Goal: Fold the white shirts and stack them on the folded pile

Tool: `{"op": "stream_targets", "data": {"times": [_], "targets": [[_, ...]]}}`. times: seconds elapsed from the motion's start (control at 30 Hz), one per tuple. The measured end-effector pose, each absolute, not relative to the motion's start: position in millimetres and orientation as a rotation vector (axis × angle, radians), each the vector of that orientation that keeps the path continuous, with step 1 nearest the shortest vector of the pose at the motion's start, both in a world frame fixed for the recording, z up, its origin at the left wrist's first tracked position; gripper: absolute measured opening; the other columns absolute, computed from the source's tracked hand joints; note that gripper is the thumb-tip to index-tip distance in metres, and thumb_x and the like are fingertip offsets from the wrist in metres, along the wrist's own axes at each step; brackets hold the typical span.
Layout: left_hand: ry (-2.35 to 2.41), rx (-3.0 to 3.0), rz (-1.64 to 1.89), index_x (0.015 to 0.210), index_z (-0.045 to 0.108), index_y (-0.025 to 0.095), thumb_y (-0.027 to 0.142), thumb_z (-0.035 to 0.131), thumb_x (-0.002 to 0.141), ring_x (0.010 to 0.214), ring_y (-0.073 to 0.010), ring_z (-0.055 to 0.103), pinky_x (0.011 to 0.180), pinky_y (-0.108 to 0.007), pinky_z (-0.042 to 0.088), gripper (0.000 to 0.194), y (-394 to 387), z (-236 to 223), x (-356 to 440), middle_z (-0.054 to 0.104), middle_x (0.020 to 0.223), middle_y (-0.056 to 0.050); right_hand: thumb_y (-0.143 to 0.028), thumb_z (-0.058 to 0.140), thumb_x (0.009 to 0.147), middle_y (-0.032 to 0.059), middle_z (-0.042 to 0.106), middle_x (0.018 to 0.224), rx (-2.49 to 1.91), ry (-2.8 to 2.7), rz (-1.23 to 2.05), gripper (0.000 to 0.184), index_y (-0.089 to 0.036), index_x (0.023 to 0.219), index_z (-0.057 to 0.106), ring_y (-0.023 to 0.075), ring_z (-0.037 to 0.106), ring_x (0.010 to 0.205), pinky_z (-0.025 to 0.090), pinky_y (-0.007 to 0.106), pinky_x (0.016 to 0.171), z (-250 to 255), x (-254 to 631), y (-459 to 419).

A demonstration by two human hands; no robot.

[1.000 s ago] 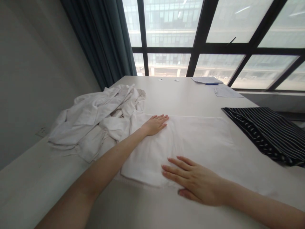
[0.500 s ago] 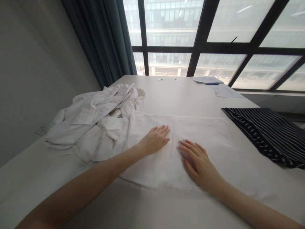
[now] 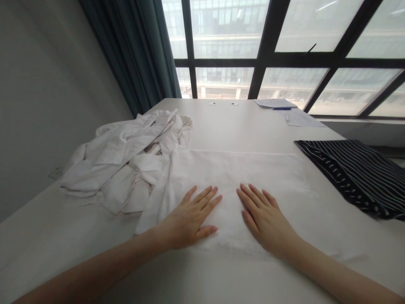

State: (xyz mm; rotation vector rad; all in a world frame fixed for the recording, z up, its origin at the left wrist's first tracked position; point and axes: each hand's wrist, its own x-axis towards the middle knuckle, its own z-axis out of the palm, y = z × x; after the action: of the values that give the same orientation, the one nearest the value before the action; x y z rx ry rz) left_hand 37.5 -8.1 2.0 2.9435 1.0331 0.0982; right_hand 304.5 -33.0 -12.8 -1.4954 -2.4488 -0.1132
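Note:
A white cloth [image 3: 247,169] lies spread on the white table, its far edge nearly straight. My left hand [image 3: 190,217] rests palm down on the left part of it, fingers spread and thumb out to the right. Flat on the cloth to the right is my right hand [image 3: 265,215], its fingers pointing up and to the left. Neither hand grips anything. On the left the spread cloth meets a crumpled heap of white fabric [image 3: 114,147]; where one ends and the other begins is hard to tell.
Black-and-white striped fabric [image 3: 357,169] lies folded at the table's right edge. Papers [image 3: 305,118] and a blue pen [image 3: 282,108] are at the back right. Beyond the white table [image 3: 221,126] stand a dark curtain [image 3: 139,50] and a large window.
My left hand has slid back toward me and a little left over the cloth, its fingers now more spread. My right hand has hardly moved.

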Motion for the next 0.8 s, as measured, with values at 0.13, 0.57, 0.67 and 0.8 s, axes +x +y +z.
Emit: {"op": "stream_targets", "data": {"times": [0.13,0.57,0.67,0.8], "targets": [[1.274,2.962,0.064,0.155,0.025,0.014,0.059,0.026,0.100,0.150,-0.0263,0.019,0.119,-0.048,0.018,0.071,2,-3,16,0.023,0.160,-0.013,-0.032,0.033,0.099,0.0080,0.039,0.155,-1.517,-2.484,-0.082,0.052,-0.017,0.148,0.042,0.0291,0.037,0.141,0.031,0.052,0.112,-11,305,-33],[1.680,2.947,0.070,0.143,0.046,0.006,0.059,0.017,0.101,0.144,-0.0291,0.034,0.117,-0.048,0.022,0.074,25,-1,-8,0.042,0.150,-0.021,-0.032,0.032,0.099,0.0080,0.040,0.154,-1.505,-2.500,-0.161,0.052,-0.017,0.148,0.043,0.0288,0.038,0.141,0.031,0.051,0.112,-15,305,-35],[1.711,2.870,0.128,0.145,0.042,0.005,0.054,0.023,0.102,0.145,-0.0281,0.032,0.117,-0.045,0.024,0.068,45,4,24,0.041,0.151,-0.021,-0.031,0.033,0.100,0.0074,0.041,0.154,-1.510,-2.501,-0.193,0.051,-0.017,0.148,0.043,0.0277,0.038,0.141,0.032,0.050,0.111,-15,306,-35],[1.568,2.814,0.070,0.151,0.031,0.006,0.053,0.029,0.102,0.149,-0.0278,0.019,0.120,-0.045,0.020,0.068,75,1,56,0.024,0.160,-0.018,-0.030,0.033,0.100,0.0065,0.041,0.154,-1.511,-2.519,-0.212,0.050,-0.018,0.148,0.043,0.0269,0.038,0.141,0.034,0.050,0.110,-13,307,-35]]}}
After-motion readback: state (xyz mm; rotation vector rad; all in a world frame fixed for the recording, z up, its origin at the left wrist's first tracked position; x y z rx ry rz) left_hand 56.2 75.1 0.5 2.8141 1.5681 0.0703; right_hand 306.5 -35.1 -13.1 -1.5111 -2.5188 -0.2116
